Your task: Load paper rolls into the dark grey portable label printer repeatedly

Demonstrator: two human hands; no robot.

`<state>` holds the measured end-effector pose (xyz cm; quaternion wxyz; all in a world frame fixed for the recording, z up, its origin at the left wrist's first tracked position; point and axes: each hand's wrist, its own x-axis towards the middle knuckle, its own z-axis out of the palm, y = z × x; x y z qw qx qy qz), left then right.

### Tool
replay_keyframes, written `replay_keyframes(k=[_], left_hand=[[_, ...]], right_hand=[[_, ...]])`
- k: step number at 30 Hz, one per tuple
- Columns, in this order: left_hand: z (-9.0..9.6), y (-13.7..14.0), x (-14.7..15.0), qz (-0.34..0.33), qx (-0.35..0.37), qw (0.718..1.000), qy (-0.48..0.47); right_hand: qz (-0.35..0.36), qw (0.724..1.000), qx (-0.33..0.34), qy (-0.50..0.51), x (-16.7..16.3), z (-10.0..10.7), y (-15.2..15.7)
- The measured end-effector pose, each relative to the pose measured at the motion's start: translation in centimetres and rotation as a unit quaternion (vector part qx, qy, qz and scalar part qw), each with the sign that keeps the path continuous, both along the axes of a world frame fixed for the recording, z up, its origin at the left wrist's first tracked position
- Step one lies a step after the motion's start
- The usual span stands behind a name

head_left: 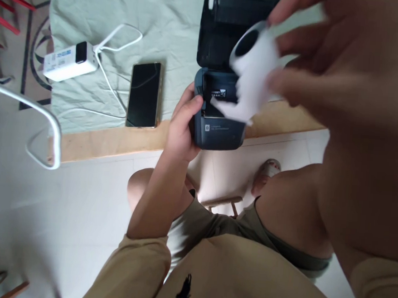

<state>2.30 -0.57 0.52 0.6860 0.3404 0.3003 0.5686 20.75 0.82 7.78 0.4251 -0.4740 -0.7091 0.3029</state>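
My left hand (184,125) grips the left side of a dark label printer (220,134), its thumb on the rim. The printer's black lid (213,41) is swung up, and a bay with a small printed label shows inside. Above the bay, my right hand (314,61) pinches a white paper roll (259,67) with a dark hollow core. A loose end of the paper hangs down over the printer's opening. The right hand and roll are blurred by motion.
Left of the printer, a phone (143,95) lies on the green cloth (180,25) near the table's wooden edge (117,143). A white power bank (70,60) with a white cable (113,88) sits further left. Another white cable (35,103) loops in the foreground.
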Motion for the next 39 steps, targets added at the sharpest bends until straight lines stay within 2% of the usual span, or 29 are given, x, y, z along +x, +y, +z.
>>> replay_keyframes(k=[1,3,5,7,11,14,19,20,22,24,25,27,30,33,35,37,38,39], left_hand=[[0.0,0.0,0.0,-0.001,-0.008,1.0,-0.007],[0.1,0.1,0.0,-0.003,-0.026,1.0,-0.012],[0.2,0.2,0.0,-0.004,-0.035,0.999,-0.009],[0.3,0.2,0.1,-0.001,-0.034,0.999,-0.005],[0.4,0.3,0.2,0.005,-0.034,0.999,-0.006],[0.3,0.3,0.2,-0.006,-0.037,0.999,-0.017],[0.1,0.3,0.0,-0.02,-0.017,0.999,-0.036],[0.1,0.3,-0.1,-0.02,-0.017,0.999,-0.035],[0.2,0.2,0.0,-0.018,-0.025,0.999,-0.021],[0.4,0.2,0.1,-0.008,-0.038,0.999,0.005],[0.4,0.2,0.2,0.0,-0.044,0.999,0.016],[0.4,0.3,0.3,0.007,-0.05,0.999,0.021],[0.0,0.4,0.2,0.004,-0.037,0.999,0.011],[-0.6,0.6,0.0,0.001,-0.012,1.0,0.008],[-0.8,0.7,-0.2,-0.004,-0.003,1.0,0.003],[-0.9,0.6,-0.3,-0.003,-0.002,1.0,-0.004],[-0.8,0.6,-0.3,-0.004,-0.003,1.0,-0.007],[-0.8,0.5,-0.3,-0.006,-0.004,1.0,-0.011]], right_hand=[[-0.049,0.994,-0.028,0.098,0.4,0.1,0.4],[-0.164,0.947,-0.114,0.25,1.4,-0.1,1.7],[-0.232,0.905,-0.189,0.302,2.4,-1.0,3.1],[-0.268,0.9,-0.185,0.291,3.4,-2.4,4.3],[-0.32,0.933,-0.08,0.14,4.7,-5.3,4.9],[-0.308,0.951,-0.011,0.001,5.4,-6.7,4.6],[-0.29,0.947,-0.027,-0.131,6.1,-7.3,4.3],[-0.296,0.943,-0.004,-0.149,6.1,-7.0,4.1],[-0.3,0.934,0.088,-0.171,5.4,-6.3,3.3],[-0.267,0.934,0.166,-0.17,4.3,-5.7,2.5],[-0.23,0.943,0.17,-0.171,3.6,-5.6,2.1],[-0.165,0.955,0.132,-0.207,2.3,-6.0,1.8],[-0.133,0.955,0.056,-0.259,0.9,-7.4,2.1],[-0.128,0.96,0.034,-0.247,0.4,-8.1,2.5],[-0.122,0.973,0.042,-0.192,0.4,-7.8,2.6],[-0.127,0.99,0.033,-0.06,0.3,-7.1,2.8],[-0.14,0.99,-0.001,0.031,0.2,-6.6,2.9],[-0.161,0.977,-0.062,0.123,0.1,-6.2,3.1]])
